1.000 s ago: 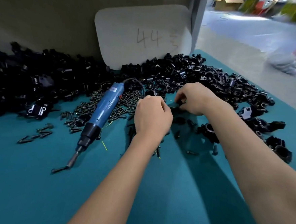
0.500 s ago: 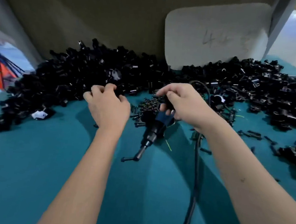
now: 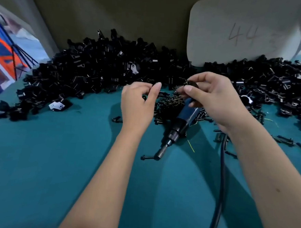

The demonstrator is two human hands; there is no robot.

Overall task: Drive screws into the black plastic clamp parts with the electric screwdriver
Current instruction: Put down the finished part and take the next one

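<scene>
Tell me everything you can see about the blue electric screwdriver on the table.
The blue electric screwdriver lies flat on the teal table covering, with its tip pointing toward the person. It has a blue, plastic-looking body, a black collar and a metal bit holder. A black screw lies at the tip. Its rear end is hidden behind the right hand, which holds a small black part. Loose dark screws lie against its body. No hand grips it.

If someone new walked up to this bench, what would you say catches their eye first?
Probably the long heap of black clamp parts banked along the back wall. Next, the blue electric screwdriver lying on the teal mat among loose screws, its bit touching one screw. Above it, the right hand pinches a small black part, and the left hand hovers with fingers curled.
</scene>
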